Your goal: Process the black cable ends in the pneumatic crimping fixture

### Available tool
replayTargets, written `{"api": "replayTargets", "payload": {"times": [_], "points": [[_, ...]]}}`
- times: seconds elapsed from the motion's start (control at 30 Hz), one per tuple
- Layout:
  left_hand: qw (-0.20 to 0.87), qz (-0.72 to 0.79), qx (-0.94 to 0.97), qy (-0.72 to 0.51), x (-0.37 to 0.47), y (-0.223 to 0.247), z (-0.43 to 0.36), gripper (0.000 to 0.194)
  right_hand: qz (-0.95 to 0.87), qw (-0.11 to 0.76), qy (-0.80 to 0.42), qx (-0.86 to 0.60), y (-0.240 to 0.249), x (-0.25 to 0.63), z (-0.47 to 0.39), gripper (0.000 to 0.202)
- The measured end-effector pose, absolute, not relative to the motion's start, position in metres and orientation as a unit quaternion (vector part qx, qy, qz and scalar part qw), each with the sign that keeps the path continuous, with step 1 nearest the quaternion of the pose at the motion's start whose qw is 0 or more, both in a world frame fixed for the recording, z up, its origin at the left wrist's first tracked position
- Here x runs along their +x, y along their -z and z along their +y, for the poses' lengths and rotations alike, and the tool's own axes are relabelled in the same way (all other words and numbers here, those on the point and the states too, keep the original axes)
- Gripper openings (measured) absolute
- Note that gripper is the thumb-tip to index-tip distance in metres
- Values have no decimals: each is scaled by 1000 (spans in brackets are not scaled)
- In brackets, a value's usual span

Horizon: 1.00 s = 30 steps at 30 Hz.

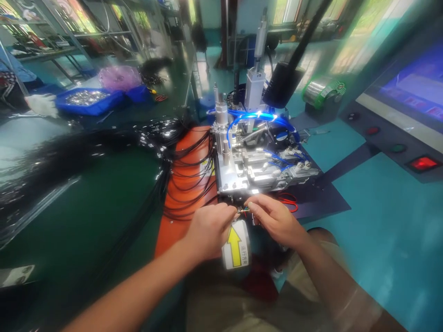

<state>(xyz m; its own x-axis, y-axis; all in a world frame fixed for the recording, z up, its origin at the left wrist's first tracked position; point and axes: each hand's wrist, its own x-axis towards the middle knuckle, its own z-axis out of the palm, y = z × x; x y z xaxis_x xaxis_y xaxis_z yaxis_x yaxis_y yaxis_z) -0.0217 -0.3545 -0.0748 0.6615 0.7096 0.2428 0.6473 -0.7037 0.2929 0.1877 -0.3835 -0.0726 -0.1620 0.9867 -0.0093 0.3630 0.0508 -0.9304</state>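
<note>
Thin coloured wires (244,210) at the end of a cable stretch between my two hands at the front of the metal machine (256,170). My left hand (211,226) is closed around the cable side; its fingertips cover most of what they grip. My right hand (272,216) pinches the other end of the wires between thumb and fingers. Just below the left fingers is a white plate with a yellow arrow (235,246). Black cables (188,184) run in loops over the orange surface (176,230) left of the machine.
A control panel (398,115) with a lit red switch (424,163) stands at the right. Behind the machine sits a spool of wire (321,92). A blue tray (88,102) of small metal parts lies on the green table (114,189) at the back left. Blue air hoses (266,116) arch over the machine.
</note>
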Motion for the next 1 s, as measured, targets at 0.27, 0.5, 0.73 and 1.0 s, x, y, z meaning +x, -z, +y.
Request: {"api": "replayTargets", "payload": {"times": [0.27,0.5,0.73,1.0], "points": [[100,387,899,-178,-21,75,-355,26,-619,363,-448,-533,78,188,-382,25],[107,389,897,-180,-21,75,-354,26,-599,357,-479,-534,82,188,-383,29],[128,393,893,-179,-22,78,-354,25,-617,356,-447,-541,80,183,-384,26],[121,401,887,-194,-22,75,-356,28,-626,373,-404,-553,89,176,-385,27]]}}
